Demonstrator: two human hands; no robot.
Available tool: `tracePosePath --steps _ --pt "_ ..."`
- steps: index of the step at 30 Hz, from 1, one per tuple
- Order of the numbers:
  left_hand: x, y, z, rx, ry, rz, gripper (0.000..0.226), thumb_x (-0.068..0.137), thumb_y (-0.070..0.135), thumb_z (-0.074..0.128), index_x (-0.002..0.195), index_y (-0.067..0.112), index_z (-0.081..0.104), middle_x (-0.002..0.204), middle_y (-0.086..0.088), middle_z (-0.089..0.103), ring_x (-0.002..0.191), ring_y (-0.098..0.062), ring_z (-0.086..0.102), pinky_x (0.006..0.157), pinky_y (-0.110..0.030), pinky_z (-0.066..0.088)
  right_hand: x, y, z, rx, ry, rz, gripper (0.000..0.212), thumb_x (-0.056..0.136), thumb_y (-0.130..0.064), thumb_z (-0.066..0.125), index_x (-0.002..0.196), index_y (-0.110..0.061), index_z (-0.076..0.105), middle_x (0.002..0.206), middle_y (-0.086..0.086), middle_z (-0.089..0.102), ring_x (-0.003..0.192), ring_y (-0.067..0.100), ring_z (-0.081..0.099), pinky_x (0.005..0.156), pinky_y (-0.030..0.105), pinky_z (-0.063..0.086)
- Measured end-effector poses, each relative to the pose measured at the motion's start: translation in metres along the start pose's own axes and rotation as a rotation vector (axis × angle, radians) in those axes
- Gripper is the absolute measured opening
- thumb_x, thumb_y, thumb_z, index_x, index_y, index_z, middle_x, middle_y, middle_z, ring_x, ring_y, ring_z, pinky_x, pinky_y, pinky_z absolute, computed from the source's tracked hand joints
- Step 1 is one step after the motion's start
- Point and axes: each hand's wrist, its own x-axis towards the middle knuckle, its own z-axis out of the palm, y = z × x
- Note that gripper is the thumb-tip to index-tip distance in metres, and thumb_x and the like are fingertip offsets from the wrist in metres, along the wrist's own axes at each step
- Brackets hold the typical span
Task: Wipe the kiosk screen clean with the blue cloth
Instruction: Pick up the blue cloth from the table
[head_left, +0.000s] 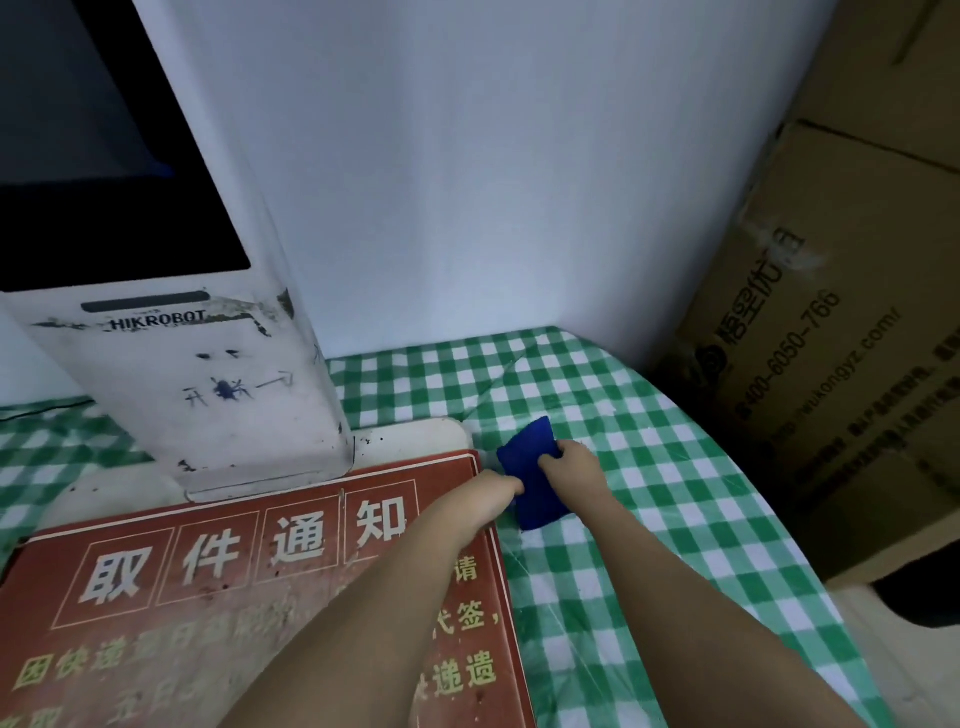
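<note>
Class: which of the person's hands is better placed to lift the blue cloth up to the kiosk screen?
Probably the right hand: it grips the blue cloth from above. The left hand only touches its edge, though nearer the kiosk screen.

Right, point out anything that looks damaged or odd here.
The white kiosk body is scuffed below the dark screen, with peeling black marks around its logo and blue ink scribbles. The red notice sign looks stained. Nothing is spilled.

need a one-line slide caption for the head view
Both hands, left and right, hold the blue cloth on the checked tablecloth, right of the kiosk.
</note>
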Motion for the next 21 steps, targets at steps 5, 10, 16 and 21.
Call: tracePosePath --steps 5,10,16,21 --pt "-0.032 0.01 -0.025 -0.115 0.101 0.044 0.048 0.094 0.031 0.045 0.135 0.005 0.047 0.12 -0.013 0.057 0.098 -0.024 0.055 0.08 -0.03 0.04 -0.029 -0.046 -0.032 0.232 -0.161 -0.033 0.007 0.089 -0.009 0.047 0.09 -0.005 0.053 0.085 0.011 0.053 0.073 0.02 0.045 0.06 0.03 0.032" --pt "-0.086 0.02 -0.057 -0.542 0.104 0.076 0.038 0.096 0.041 0.044 0.116 0.012 0.058 0.103 -0.01 0.066 0.088 -0.027 0.062 0.066 -0.03 0.045 -0.061 -0.084 -0.055 0.434 -0.31 -0.005 0.023 0.082 -0.017 0.053 0.104 -0.013 0.061 0.111 0.011 0.063 0.1 0.027 0.058 0.084 0.038 0.046" --pt "-0.148 0.017 -0.103 -0.726 0.124 0.135 0.018 0.09 0.023 0.045 0.086 0.009 0.055 0.073 -0.011 0.058 0.062 -0.025 0.053 0.057 -0.03 0.043 -0.096 -0.134 -0.056 0.559 -0.507 -0.096 0.025 0.084 -0.019 0.058 0.107 -0.009 0.064 0.108 0.011 0.068 0.096 0.026 0.062 0.079 0.035 0.049" --pt "-0.18 0.007 -0.137 -0.676 0.289 0.291 0.024 0.092 0.004 0.048 0.116 0.005 0.054 0.098 -0.012 0.063 0.085 -0.026 0.061 0.068 -0.034 0.053 -0.12 -0.175 -0.036 0.405 -0.38 -0.262 0.026 0.09 -0.021 0.062 0.113 -0.01 0.061 0.109 0.007 0.067 0.095 0.024 0.064 0.08 0.033 0.053"
